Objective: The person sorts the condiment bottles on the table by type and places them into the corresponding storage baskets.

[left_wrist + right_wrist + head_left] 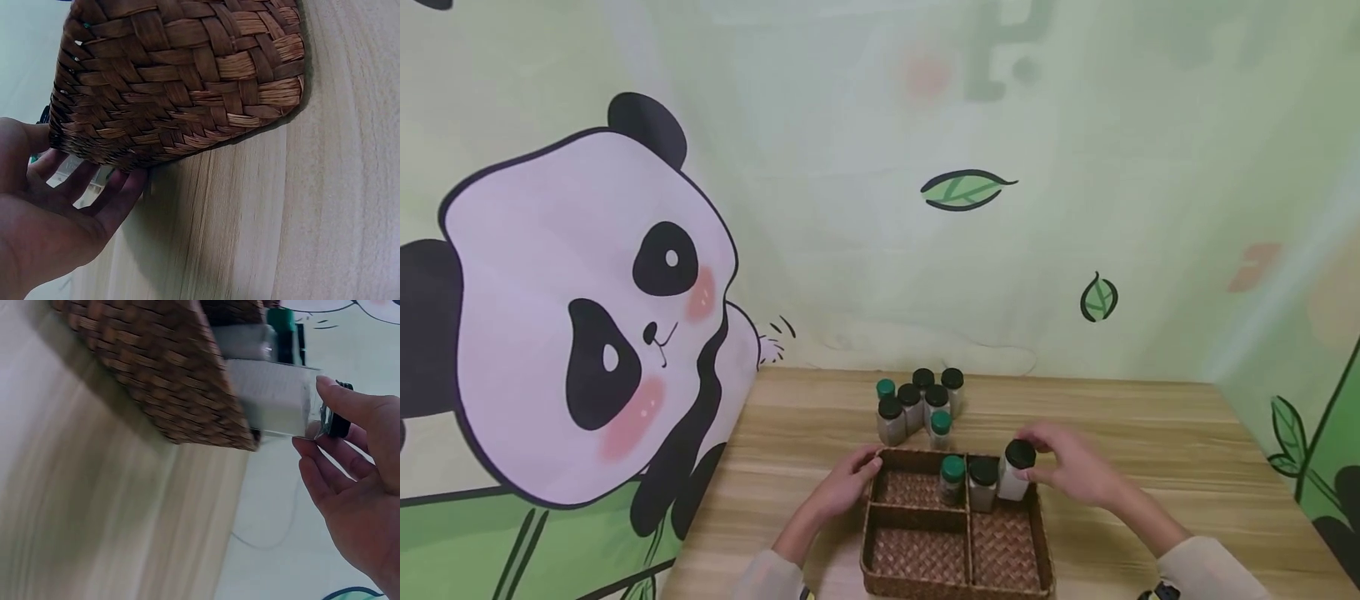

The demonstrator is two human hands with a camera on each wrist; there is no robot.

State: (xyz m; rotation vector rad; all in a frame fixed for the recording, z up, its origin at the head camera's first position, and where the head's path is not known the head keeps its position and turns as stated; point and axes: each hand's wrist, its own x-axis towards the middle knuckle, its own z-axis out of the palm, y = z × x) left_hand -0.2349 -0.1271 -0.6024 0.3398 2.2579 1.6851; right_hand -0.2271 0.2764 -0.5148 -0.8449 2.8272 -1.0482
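A woven brown basket with dividers stands on the wooden table. My left hand grips its back left corner, seen close in the left wrist view with the fingers against the woven wall. My right hand pinches a clear square spice jar with a black lid and white contents near its neck. The jar stands partly inside the basket's right compartment, its base hidden by the wall. Beside it are a black-lidded jar and, in the back left compartment, a smaller green-lidded jar.
Behind the basket stands a cluster of several jars, among them a black-lidded jar and a green-lidded jar. A cloth backdrop printed with a panda and leaves hangs at the table's far edge.
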